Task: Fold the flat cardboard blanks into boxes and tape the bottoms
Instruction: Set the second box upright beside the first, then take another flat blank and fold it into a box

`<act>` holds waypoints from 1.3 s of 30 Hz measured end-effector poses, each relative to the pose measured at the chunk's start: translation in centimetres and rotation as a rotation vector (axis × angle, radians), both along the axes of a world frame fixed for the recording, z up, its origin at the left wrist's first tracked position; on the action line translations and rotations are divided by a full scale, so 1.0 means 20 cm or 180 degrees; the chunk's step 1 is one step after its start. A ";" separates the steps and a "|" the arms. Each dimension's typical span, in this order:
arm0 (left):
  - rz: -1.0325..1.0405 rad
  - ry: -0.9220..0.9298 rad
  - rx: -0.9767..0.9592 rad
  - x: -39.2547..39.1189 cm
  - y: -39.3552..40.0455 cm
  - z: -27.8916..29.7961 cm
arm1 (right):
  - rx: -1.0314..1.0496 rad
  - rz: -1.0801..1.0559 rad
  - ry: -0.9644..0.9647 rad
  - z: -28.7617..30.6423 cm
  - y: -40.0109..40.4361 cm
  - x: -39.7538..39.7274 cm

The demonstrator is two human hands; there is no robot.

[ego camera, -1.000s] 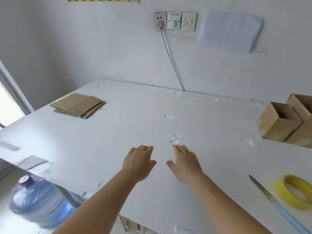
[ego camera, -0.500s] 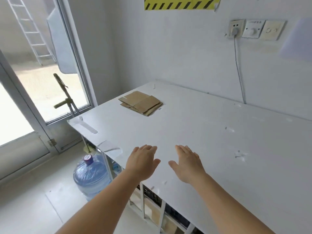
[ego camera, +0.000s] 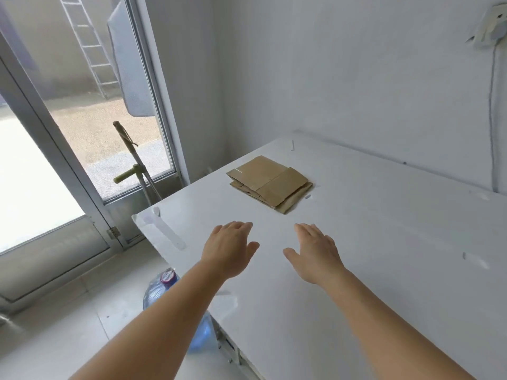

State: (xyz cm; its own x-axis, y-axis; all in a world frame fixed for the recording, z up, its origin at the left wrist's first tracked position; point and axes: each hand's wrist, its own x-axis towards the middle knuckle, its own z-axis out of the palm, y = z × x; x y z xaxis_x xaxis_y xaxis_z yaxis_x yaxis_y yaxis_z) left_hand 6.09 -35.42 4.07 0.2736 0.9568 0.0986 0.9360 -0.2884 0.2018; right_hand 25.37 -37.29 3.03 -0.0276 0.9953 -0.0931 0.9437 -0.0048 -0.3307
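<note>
A small stack of flat brown cardboard blanks [ego camera: 270, 183] lies on the white table [ego camera: 384, 242] near its far left corner. My left hand [ego camera: 229, 248] and my right hand [ego camera: 315, 252] reach forward side by side above the table, palms down, fingers straight and together. Both hold nothing and stay a short way short of the stack. The folded boxes, the tape roll and the knife are out of view.
The table's left edge [ego camera: 153, 229] drops to the floor, where a blue water bottle [ego camera: 164, 286] stands partly under the table. A glass door [ego camera: 68, 160] and a mop handle [ego camera: 131, 157] are at the left. A cable [ego camera: 492, 119] hangs down the wall.
The view has swung left, away from the folded boxes, tape and knife. The blank stack now sits ahead of my hands and closer. Both hands keep the same flat pose.
</note>
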 end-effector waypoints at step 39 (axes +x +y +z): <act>-0.0487 -0.0973 -0.0665 -0.20 1.59 -0.34 | 0.0021 -0.2682 0.1418 -0.29 1.07 -0.33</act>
